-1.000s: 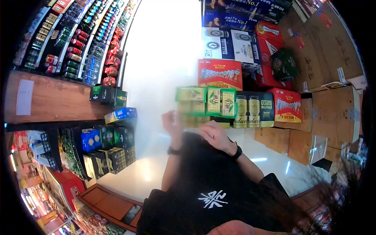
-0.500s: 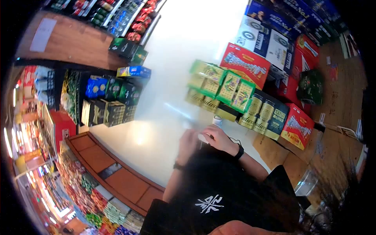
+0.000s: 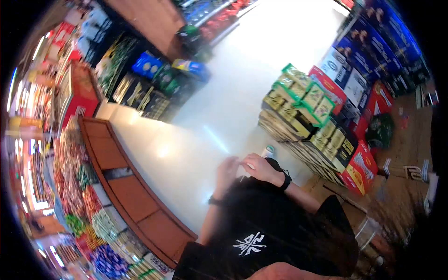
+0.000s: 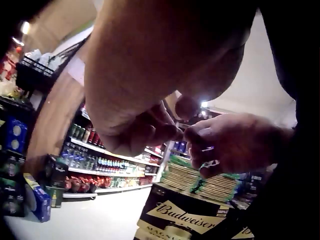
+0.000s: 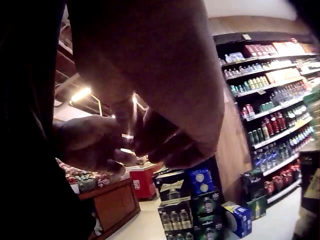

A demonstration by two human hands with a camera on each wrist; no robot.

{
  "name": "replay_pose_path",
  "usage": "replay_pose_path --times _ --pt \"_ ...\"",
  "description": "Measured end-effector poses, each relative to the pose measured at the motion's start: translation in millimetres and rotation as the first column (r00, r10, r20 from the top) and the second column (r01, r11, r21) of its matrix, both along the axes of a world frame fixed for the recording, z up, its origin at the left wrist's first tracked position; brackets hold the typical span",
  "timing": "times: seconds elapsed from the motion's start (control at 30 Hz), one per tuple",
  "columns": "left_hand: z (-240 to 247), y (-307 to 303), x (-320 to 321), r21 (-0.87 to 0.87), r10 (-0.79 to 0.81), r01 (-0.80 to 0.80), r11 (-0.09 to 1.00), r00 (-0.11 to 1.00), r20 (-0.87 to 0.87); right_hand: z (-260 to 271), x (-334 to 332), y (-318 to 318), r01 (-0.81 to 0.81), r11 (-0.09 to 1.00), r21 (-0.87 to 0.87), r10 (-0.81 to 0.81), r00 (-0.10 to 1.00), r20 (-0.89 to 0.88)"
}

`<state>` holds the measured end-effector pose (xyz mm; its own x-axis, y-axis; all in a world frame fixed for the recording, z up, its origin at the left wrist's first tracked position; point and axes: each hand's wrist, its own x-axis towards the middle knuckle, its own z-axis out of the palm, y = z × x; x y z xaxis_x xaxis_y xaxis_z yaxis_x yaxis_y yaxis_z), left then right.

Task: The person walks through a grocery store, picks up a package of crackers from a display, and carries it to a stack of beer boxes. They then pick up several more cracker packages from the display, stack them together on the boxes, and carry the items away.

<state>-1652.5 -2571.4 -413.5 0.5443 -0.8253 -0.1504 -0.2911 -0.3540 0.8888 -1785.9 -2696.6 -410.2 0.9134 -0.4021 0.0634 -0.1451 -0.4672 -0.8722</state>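
Note:
My left hand point(image 3: 227, 171) and right hand point(image 3: 262, 168) are held together in front of a black shirt point(image 3: 275, 219), fingertips meeting. In the head view the left hand is blurred. The left wrist view shows the right hand point(image 4: 235, 145) with loosely bent fingers, its tips close against those of the left hand point(image 4: 140, 132). From the right wrist, the left hand point(image 5: 90, 142) appears beside the bent fingers of the right hand point(image 5: 172, 142). No object shows clearly in either hand. Both wrists wear dark bands.
Budweiser cartons point(image 3: 289, 114) with green-wrapped cracker packs point(image 3: 308, 93) on top stand ahead to the right, beside red boxes point(image 3: 361, 165). Brown panelled counters point(image 3: 135, 196) with heaped packets curve along the left. Beer packs point(image 3: 149, 100) stand on the pale floor point(image 3: 186, 140).
The view has turned left: the stacked cartons moved right and the brown counter came further in. My hands drew together and moved away from the cracker packs.

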Motion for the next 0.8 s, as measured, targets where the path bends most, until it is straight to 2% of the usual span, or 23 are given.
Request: replay_pose_path --times 0.07,0.13,0.17,0.2,0.27,0.3,0.33,0.47,0.53,0.63,0.73,0.8 --pt "-13.3 49.3 11.5 -0.041 0.064 -0.063 0.997 0.998 0.014 5.7 21.1 34.2 -0.069 0.998 0.003 0.069 0.997 -0.028" --pt "-21.9 99.1 17.1 -0.076 0.195 -0.196 0.978 0.98 -0.029 0.7 38.4 77.7 -0.129 0.992 0.014 0.129 0.991 -0.023" --pt "-26.5 122.8 20.9 -0.097 0.266 -0.27 0.958 0.963 -0.05 -19.8 46.9 103.0 -0.144 0.989 -0.037 0.142 0.989 -0.041" --pt "-32.4 147.5 26.4 -0.097 0.306 -0.31 0.946 0.95 -0.057 -9.6 59.5 123.6 -0.227 0.973 -0.047 0.224 0.973 -0.059" --pt "-43.8 195.3 34.5 -0.093 0.384 -0.39 0.916 0.92 -0.076 17.3 78.9 163.7 -0.387 0.92 -0.063 0.38 0.919 -0.104" --pt "-42.9 215.9 37.0 -0.146 0.425 -0.429 0.891 0.903 -0.062 -5.3 83.3 184.9 -0.442 0.884 -0.151 0.442 0.896 -0.032" --pt "-39.2 236.5 40.5 -0.158 0.467 -0.467 0.87 0.883 -0.042 -9.3 93.8 202.1 -0.486 0.863 -0.14 0.49 0.872 -0.003" --pt "-23.8 325.4 37.9 -0.149 0.614 -0.61 0.779 0.789 -0.018 -7.1 119.4 277.9 -0.63 0.771 -0.09 0.635 0.772 0.036" --pt "-25.4 358.9 41.1 -0.153 0.686 -0.68 0.717 0.727 -0.014 -0.5 139.5 304.6 -0.682 0.724 -0.103 0.689 0.72 0.079" --pt "-35.5 403.1 24.9 -0.142 0.78 -0.774 0.617 0.625 -0.016 -15.3 156.8 342.8 -0.785 0.595 -0.172 0.8 0.6 0.032" --pt "-35.2 431.4 18.0 -0.125 0.836 -0.833 0.539 0.547 -0.045 -14.8 169.2 372.9 -0.837 0.547 0.002 0.835 0.546 -0.065" --pt "-38.0 446.0 20.5 -0.106 0.858 -0.863 0.495 0.504 -0.101 -12.4 177.5 387.1 -0.856 0.516 0.038 0.857 0.515 -0.036"
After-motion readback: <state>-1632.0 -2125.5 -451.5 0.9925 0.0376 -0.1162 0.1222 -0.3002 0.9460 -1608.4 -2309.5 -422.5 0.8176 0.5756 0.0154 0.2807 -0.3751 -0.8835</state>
